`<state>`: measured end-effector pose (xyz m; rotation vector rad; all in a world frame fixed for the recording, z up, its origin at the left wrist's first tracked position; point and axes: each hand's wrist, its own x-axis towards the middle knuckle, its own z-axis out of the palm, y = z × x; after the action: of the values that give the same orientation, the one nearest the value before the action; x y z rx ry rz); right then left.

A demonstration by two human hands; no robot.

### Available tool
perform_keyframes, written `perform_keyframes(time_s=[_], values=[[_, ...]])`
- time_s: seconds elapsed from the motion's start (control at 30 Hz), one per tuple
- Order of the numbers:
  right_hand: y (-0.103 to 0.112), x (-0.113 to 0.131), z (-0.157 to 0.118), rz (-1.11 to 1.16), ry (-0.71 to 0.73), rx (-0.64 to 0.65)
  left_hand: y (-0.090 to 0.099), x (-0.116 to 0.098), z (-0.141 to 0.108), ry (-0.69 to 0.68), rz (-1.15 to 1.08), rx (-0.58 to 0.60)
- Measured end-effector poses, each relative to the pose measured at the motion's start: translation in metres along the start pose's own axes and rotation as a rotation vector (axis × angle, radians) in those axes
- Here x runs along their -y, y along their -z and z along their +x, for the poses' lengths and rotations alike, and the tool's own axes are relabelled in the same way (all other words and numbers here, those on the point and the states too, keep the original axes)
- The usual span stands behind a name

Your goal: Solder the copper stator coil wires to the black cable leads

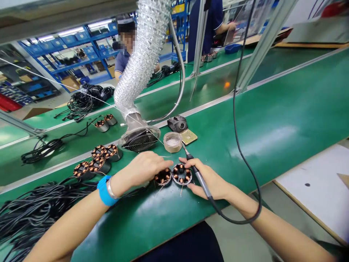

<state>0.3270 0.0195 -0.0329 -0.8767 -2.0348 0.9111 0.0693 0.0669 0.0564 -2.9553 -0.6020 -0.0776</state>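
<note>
My right hand [211, 178] is closed round a soldering iron [200, 178], its tip pointing up and away from me. The fingertips of that same hand also touch the rim of a copper-wound motor stator [182, 174], standing on the green bench. A second stator [163, 177] stands right beside it on the left. Over its far edge reaches my left hand [141, 168], fingers bent together. A thin pale strand shows by these fingers; what they pinch is hidden. Just beyond are a round tub [172, 142] of pale material and an iron stand [177, 123] with a yellowish sponge [189, 137].
A silver exhaust duct [144, 54] ends in a grilled hood [140, 140] close behind my left hand. Several stators [94, 160] and heaped black cables [35, 211] lie to the left. The iron's cord [237, 120] hangs at right. Two people work across the bench [286, 120].
</note>
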Motion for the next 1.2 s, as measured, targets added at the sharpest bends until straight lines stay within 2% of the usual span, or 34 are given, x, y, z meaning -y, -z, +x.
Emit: perform_keyframes(time_s=[0.07, 0.13, 0.2, 0.37, 0.43, 0.5, 0.63, 0.77, 0.87, 0.93, 1.03, 1.2], values=[[-0.002, -0.003, 0.006, 0.043, 0.007, 0.017, -0.004, -0.001, -0.015, 0.186, 0.012, -0.128], [-0.005, -0.007, 0.005, 0.036, 0.012, 0.004, -0.009, -0.007, -0.030, 0.322, -0.105, -0.227], [-0.010, -0.009, -0.005, -0.005, -0.001, -0.050, -0.012, -0.017, -0.041, 0.382, -0.275, -0.236], [-0.030, -0.002, -0.039, -0.089, 0.006, -0.204, -0.011, -0.037, -0.051, 0.356, -0.458, -0.093], [-0.041, 0.004, -0.046, -0.086, 0.020, -0.227, -0.010, -0.041, -0.049, 0.340, -0.444, -0.042], [-0.052, 0.009, -0.047, -0.068, 0.020, -0.230, -0.011, -0.043, -0.047, 0.343, -0.339, -0.005], [-0.069, 0.015, -0.044, -0.032, -0.005, -0.237, -0.023, -0.037, -0.042, 0.333, -0.124, -0.043], [-0.083, 0.018, -0.035, 0.003, 0.036, -0.202, -0.029, -0.025, -0.046, 0.428, -0.127, -0.101], [-0.091, 0.022, -0.027, 0.012, 0.057, -0.187, -0.020, -0.025, -0.057, 0.623, -0.378, -0.144], [-0.095, 0.023, -0.023, 0.008, 0.059, -0.194, -0.014, -0.030, -0.066, 0.716, -0.604, -0.090], [-0.098, 0.023, -0.018, -0.008, 0.074, -0.206, -0.010, -0.039, -0.079, 0.749, -0.828, 0.038], [-0.102, 0.022, -0.015, -0.056, 0.058, -0.236, -0.014, -0.045, -0.084, 0.741, -1.075, 0.114]])
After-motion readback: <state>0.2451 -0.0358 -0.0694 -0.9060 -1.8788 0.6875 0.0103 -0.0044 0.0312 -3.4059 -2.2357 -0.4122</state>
